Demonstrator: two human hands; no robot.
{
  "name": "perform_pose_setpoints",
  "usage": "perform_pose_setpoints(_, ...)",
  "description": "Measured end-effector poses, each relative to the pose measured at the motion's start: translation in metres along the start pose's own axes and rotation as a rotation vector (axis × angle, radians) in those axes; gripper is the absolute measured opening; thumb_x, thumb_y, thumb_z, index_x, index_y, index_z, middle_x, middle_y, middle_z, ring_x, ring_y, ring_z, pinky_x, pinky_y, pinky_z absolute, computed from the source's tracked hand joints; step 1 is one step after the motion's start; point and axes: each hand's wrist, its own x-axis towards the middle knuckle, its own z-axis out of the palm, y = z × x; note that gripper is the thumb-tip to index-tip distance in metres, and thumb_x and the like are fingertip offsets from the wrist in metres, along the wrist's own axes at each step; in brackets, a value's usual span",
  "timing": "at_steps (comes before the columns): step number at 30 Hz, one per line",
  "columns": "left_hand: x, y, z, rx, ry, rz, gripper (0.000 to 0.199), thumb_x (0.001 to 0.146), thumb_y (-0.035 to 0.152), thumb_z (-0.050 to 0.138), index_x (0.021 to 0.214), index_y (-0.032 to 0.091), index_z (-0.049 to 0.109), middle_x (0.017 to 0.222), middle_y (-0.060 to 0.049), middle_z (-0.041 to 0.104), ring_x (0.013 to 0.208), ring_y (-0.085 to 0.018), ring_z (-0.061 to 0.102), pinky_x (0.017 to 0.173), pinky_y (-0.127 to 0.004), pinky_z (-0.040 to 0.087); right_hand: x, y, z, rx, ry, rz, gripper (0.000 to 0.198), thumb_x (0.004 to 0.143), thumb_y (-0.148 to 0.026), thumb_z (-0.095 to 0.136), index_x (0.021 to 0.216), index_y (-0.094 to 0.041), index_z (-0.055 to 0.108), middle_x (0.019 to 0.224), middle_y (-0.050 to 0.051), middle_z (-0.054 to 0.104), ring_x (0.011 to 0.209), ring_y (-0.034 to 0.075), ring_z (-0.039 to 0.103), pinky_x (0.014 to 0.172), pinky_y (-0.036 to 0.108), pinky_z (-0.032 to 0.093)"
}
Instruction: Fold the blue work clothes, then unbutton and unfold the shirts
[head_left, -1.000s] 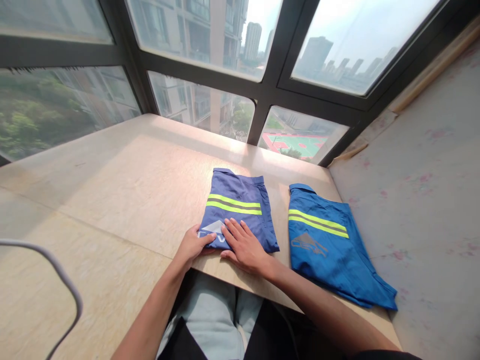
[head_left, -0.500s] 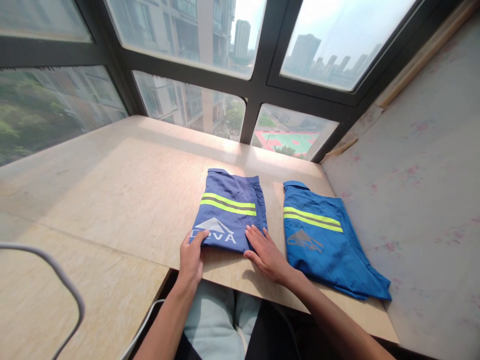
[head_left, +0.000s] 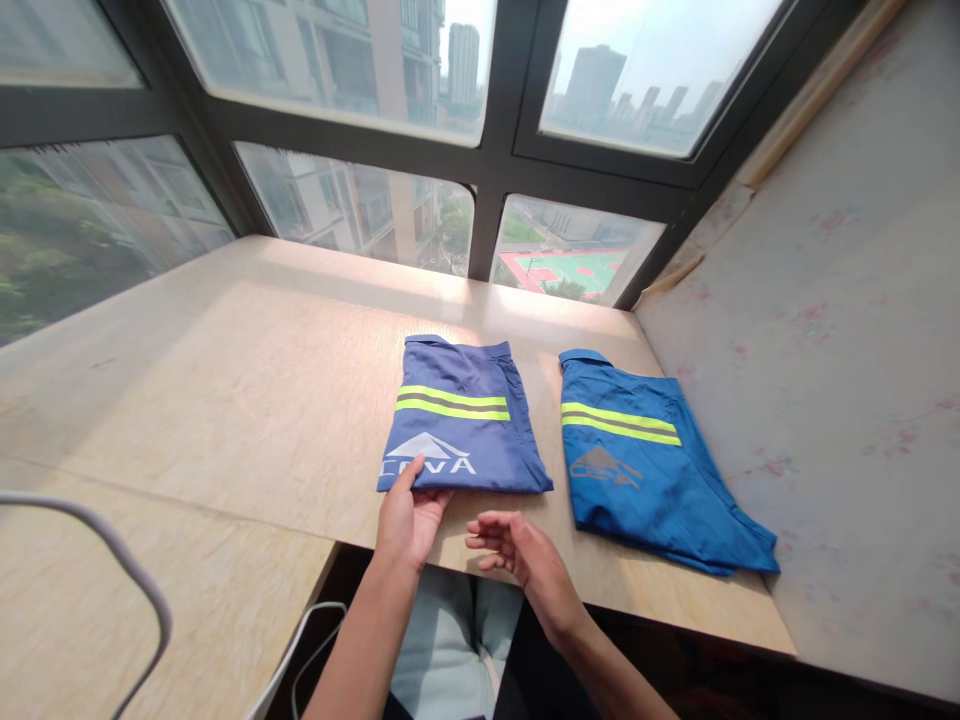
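A folded purple-blue work garment (head_left: 461, 360) lies flat on the wooden tabletop, with a yellow-and-grey reflective stripe and white lettering near its front edge. My left hand (head_left: 411, 515) grips that edge, thumb on top by the lettering and fingers tucked underneath. Just in front of the garment, apart from it, my right hand (head_left: 521, 555) is held with fingers loosely curved and apart, holding nothing. To the right lies a second folded garment (head_left: 637, 510), brighter blue, with a similar stripe and a grey logo. Its lower right part sticks out toward the wall.
The wooden tabletop (head_left: 225, 380) runs back to dark-framed windows (head_left: 480, 230). A flower-patterned wall (head_left: 840, 400) bounds the right side. A grey cable (head_left: 127, 560) loops at the left, and a thin white cable (head_left: 300, 635) hangs by the table's front edge.
My right hand has come off the garment toward me. My left hand has shifted right along the front edge, its fingers now under the cloth. The view has shifted slightly.
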Motion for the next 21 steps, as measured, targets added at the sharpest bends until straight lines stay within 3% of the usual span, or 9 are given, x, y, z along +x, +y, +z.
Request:
perform_pose_setpoints(3, -0.009, 0.008, 0.006, -0.006, 0.008, -0.022, 0.015, 0.088, 0.005, 0.053, 0.097, 0.012, 0.063, 0.085, -0.007, 0.07, 0.074, -0.017, 0.068, 0.067, -0.031, 0.061, 0.003, 0.01, 0.002, 0.383, -0.042, 0.193, 0.067, 0.084, -0.079, 0.043, 0.113, -0.021, 0.061, 0.126, 0.019, 0.064, 0.117, 0.034, 0.062, 0.102, 0.06, 0.044)
perform_pose_setpoints(6, -0.02, 0.02, 0.003, 0.032, 0.044, -0.026, 0.02, 0.088, 0.003, 0.051, 0.102, 0.012, 0.063, 0.083, -0.007, 0.07, 0.07, -0.016, 0.068, 0.064, -0.03, 0.062, 0.008, 0.004, -0.009, 0.506, 0.012, 0.102, 0.07, 0.087, -0.08, 0.029, 0.111, -0.023, 0.062, 0.132, 0.016, 0.061, 0.129, 0.031, 0.053, 0.11, 0.059, 0.037)
perform_pose_setpoints(9, -0.028, 0.033, -0.012, 0.081, 0.099, -0.017, 0.025, 0.086, 0.0, 0.051, 0.104, 0.012, 0.063, 0.081, -0.006, 0.07, 0.064, -0.015, 0.068, 0.058, -0.026, 0.06, 0.017, -0.012, -0.025, 0.417, 0.076, 0.045, 0.073, 0.088, -0.08, 0.02, 0.108, -0.024, 0.063, 0.128, 0.014, 0.063, 0.126, 0.03, 0.056, 0.107, 0.055, 0.043)
perform_pose_setpoints(13, -0.036, 0.043, -0.041, 0.113, 0.147, -0.029, 0.025, 0.085, -0.001, 0.051, 0.104, 0.011, 0.063, 0.082, -0.007, 0.069, 0.061, -0.014, 0.067, 0.054, -0.024, 0.059, 0.049, -0.035, -0.038, 0.265, -0.006, 0.119, 0.069, 0.088, -0.075, 0.024, 0.106, -0.019, 0.061, 0.114, 0.018, 0.068, 0.115, 0.032, 0.063, 0.091, 0.052, 0.054)
perform_pose_setpoints(21, -0.047, 0.042, -0.07, 0.161, 0.151, -0.02, 0.031, 0.084, -0.002, 0.052, 0.111, 0.011, 0.062, 0.088, -0.01, 0.071, 0.07, -0.018, 0.071, 0.065, -0.03, 0.064, 0.147, -0.072, -0.019, 0.155, -0.067, 0.295, 0.043, 0.09, -0.055, 0.046, 0.094, -0.016, 0.065, 0.081, 0.009, 0.073, 0.086, 0.025, 0.073, 0.082, 0.04, 0.058)
